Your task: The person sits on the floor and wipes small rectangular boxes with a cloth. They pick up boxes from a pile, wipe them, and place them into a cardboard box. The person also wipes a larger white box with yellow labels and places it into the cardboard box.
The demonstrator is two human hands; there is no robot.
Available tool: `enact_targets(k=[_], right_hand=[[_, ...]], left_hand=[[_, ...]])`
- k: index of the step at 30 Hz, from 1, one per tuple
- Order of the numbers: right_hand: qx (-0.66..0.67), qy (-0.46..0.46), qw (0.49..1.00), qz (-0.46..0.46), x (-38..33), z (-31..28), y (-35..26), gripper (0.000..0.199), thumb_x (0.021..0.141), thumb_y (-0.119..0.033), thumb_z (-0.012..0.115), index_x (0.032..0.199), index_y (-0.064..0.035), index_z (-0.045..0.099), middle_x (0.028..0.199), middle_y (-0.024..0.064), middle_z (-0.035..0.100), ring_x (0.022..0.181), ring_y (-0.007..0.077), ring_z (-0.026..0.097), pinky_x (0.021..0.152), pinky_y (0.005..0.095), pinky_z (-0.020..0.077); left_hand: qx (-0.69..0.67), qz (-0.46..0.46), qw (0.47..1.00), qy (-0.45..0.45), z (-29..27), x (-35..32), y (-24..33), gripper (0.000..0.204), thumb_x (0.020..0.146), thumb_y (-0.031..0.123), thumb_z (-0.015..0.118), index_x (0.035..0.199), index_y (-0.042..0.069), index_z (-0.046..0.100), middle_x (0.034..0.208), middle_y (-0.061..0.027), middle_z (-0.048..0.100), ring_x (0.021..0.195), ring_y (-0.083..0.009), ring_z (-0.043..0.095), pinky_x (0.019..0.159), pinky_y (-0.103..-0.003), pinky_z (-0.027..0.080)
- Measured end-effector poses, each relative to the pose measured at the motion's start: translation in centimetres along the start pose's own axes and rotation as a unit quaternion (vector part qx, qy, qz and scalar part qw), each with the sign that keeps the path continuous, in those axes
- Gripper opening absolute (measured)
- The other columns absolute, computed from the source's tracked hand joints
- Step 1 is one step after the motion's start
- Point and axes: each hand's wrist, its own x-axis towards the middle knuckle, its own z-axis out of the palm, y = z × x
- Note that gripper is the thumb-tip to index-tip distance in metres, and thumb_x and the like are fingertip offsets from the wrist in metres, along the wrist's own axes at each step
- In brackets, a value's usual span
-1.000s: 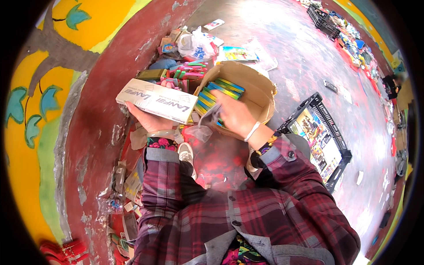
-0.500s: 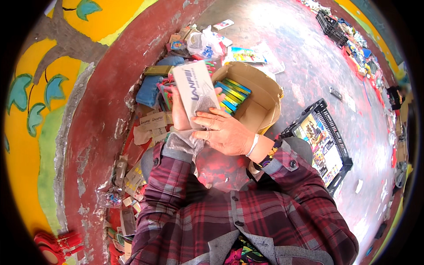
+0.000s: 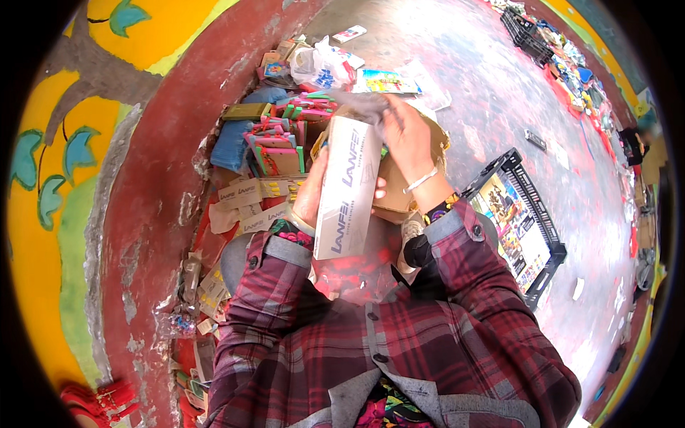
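Observation:
A long white box (image 3: pixel 347 187) with printed sides is held upright over my lap. My left hand (image 3: pixel 310 194) grips it from the left and beneath; its fingertips show at the right edge. At the box's far end, my right hand (image 3: pixel 409 140) is closed on a grey cloth (image 3: pixel 365 107), which is blurred and lies against the top of the box. Behind them stands an open cardboard carton (image 3: pixel 439 143), mostly covered by the white box and my right hand.
Pink and green packages (image 3: pixel 280 146) are stacked left of the carton, beside a blue bundle (image 3: pixel 232 145). Small flat boxes (image 3: pixel 241 191) lie below them. A black crate (image 3: pixel 515 228) with printed sheets stands at right. A white plastic bag (image 3: pixel 318 68) sits farther off.
My right hand has swept the cloth from the near end of the white box up to its far end. More of the printed side is now uncovered, and the box sits closer to me.

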Motion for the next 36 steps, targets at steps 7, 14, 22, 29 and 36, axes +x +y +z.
enact_targets(k=[7,14,22,29,36], right_hand=[[0.377,-0.164,0.863,0.292,-0.6,1.0,2.0,0.037,0.091,-0.031,0.055,0.114,-0.002,0.056,0.113,0.0051,0.058,0.104,0.0127,0.052,0.087,0.0267,0.0415],[0.532,-0.296,0.707,0.36,-2.6,2.9,-0.4,0.044,0.09,-0.038,0.054,0.111,0.0002,0.058,0.098,0.0042,0.06,0.088,0.0117,0.056,0.07,0.0273,0.0476],[0.323,-0.219,0.898,0.202,-2.1,2.6,-0.5,0.038,0.082,-0.024,0.068,0.112,-0.0027,0.058,0.109,0.0037,0.057,0.105,0.0128,0.051,0.089,0.0259,0.0387],[0.441,-0.233,0.843,0.202,1.4,0.6,-0.6,0.033,0.082,-0.011,0.066,0.113,-0.007,0.054,0.096,0.0038,0.062,0.088,0.011,0.057,0.077,0.0261,0.0453],[-0.005,-0.202,0.952,0.23,3.5,1.1,12.0,0.05,0.074,-0.023,0.069,0.116,-0.0036,0.05,0.099,0.0199,0.063,0.087,0.0273,0.063,0.075,0.0319,0.0494]], left_hand=[[0.037,0.177,0.98,0.08,0.5,-0.8,1.4,0.072,0.086,0.067,0.03,0.128,0.01,0.042,0.106,-0.0109,0.059,0.084,-0.0248,0.063,0.07,-0.041,0.054],[0.027,0.204,0.973,0.106,-1.0,0.0,1.0,0.071,0.084,0.066,0.036,0.131,0.013,0.042,0.118,-0.0096,0.054,0.099,-0.0254,0.058,0.08,-0.042,0.051],[0.021,0.244,0.959,0.144,0.5,0.6,0.8,0.055,0.094,0.052,0.031,0.127,0.01,0.045,0.113,-0.008,0.057,0.096,-0.0189,0.059,0.079,-0.033,0.05],[0.034,0.313,0.88,0.356,-3.4,0.7,2.2,0.068,0.092,0.057,0.031,0.124,-0.002,0.045,0.12,-0.0115,0.05,0.11,-0.0255,0.047,0.096,-0.042,0.037],[0.013,0.34,0.873,0.35,-1.3,-2.6,4.8,0.053,0.093,0.04,0.038,0.127,-0.001,0.041,0.126,-0.0121,0.042,0.117,-0.0246,0.041,0.103,-0.045,0.029]])
